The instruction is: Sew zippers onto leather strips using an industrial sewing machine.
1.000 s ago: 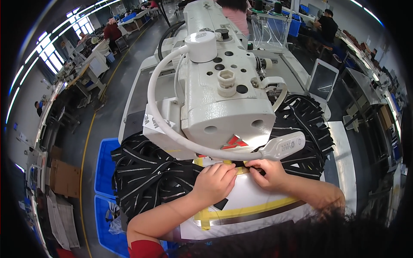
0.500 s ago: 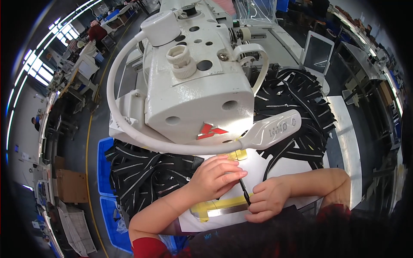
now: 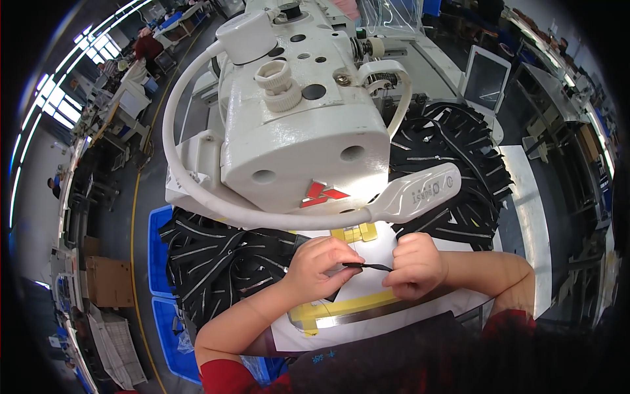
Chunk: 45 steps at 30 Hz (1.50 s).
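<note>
A short black zipper strip (image 3: 375, 266) is stretched, slightly twisted, between my two hands above the white work surface (image 3: 367, 285). My left hand (image 3: 320, 268) pinches its left end between thumb and fingers. The other end runs into my right hand (image 3: 418, 266), whose fingers are curled closed over it. Just beyond the hands, yellow-covered clamp parts (image 3: 357, 232) sit under the head of a big white sewing machine (image 3: 305, 148). Yellow tape (image 3: 351, 306) edges the surface on my side.
Heaps of black zippers lie on the left (image 3: 223, 262) and right (image 3: 453, 164). A white lamp on a bent cable (image 3: 420, 194) hangs over the right side. Blue bins (image 3: 172, 335) stand low at the left. A screen (image 3: 485, 79) stands at the back right.
My right hand has risen away from me, from the near edge to level with my left hand. The zipper strip has turned from slanting down to nearly level. My left hand shifted slightly nearer.
</note>
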Motion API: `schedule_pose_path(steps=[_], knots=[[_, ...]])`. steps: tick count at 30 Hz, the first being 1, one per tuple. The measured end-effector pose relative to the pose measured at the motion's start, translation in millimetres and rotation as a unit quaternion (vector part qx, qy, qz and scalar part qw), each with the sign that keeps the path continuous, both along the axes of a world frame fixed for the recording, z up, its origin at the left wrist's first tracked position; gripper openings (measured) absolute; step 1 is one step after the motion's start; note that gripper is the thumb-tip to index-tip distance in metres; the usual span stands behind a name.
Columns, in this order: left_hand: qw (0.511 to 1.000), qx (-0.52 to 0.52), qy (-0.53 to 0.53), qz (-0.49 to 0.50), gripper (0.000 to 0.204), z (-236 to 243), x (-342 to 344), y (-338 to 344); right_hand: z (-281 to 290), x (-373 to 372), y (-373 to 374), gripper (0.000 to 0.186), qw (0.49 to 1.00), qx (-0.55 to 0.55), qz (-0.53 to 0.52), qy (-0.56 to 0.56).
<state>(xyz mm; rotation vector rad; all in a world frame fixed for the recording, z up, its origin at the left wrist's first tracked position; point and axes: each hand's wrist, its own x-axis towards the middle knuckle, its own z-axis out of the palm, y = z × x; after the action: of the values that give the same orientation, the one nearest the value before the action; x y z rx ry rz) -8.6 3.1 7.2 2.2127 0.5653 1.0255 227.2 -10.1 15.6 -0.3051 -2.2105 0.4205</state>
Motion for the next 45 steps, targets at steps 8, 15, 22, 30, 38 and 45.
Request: schedule_pose_path(steps=[8, 15, 22, 30, 38, 45], knots=[[0.998, -0.059, 0.022, 0.012, 0.023, 6, 0, 0, 0, -3, 3, 0.029, 0.998, -0.050, -0.038, 0.026], [0.999, -0.020, -0.002, 0.027, 0.023, 6, 1, -4, 12, -14, -1, 0.026, 0.977, -0.183, -0.093, 0.057], [0.991, 0.111, -0.003, 0.080, 0.029, 0, 0, -7, 10, -16, -1, 0.024, 0.956, -0.278, -0.075, 0.054], [0.966, 0.229, 0.066, 0.098, 0.029, 9, 0, -9, 10, -15, 0, 0.019, 0.943, -0.323, -0.071, 0.035], [0.958, 0.256, 0.081, 0.099, 0.025, 8, -2, -12, 9, -19, -3, 0.017, 0.943, -0.323, -0.072, 0.030], [0.992, 0.008, 0.081, 0.095, 0.021, 13, 0, -14, 13, -20, -1, 0.018, 0.917, -0.384, -0.106, 0.030]])
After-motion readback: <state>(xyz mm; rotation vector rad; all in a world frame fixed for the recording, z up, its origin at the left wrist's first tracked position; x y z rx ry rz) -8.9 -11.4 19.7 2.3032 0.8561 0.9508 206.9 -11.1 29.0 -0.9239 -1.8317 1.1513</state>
